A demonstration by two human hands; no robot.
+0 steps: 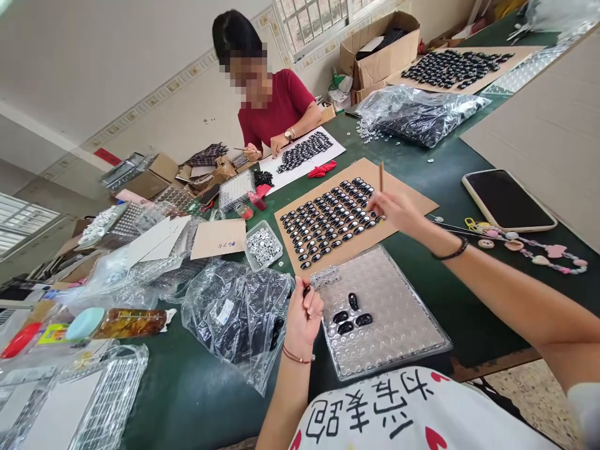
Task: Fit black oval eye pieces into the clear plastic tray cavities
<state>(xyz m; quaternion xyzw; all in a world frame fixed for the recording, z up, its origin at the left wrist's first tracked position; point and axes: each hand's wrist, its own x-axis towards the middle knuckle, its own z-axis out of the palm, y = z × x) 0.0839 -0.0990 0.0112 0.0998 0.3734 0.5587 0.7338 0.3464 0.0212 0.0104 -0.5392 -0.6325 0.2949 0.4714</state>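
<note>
My left hand (pixel 304 312) is closed in a pinch on a small black oval piece at the left edge of a clear dimpled plastic tray (pixel 403 325). Several black oval pieces (pixel 351 315) lie on that tray. My right hand (pixel 394 209) is closed around a thin wooden stick (pixel 381 177), its lower end at the right edge of a brown cardboard sheet (pixel 407 194). Rows of black oval pieces (pixel 328 219) cover the sheet.
A person in a red shirt (pixel 276 109) works across the green table (pixel 197 394) at a white sheet of pieces. A plastic bag (pixel 234 312) of black pieces lies left of my hand, a small tub of shiny gems (pixel 263 245) behind it. A tablet (pixel 509 200) and bead chain (pixel 539 247) lie right.
</note>
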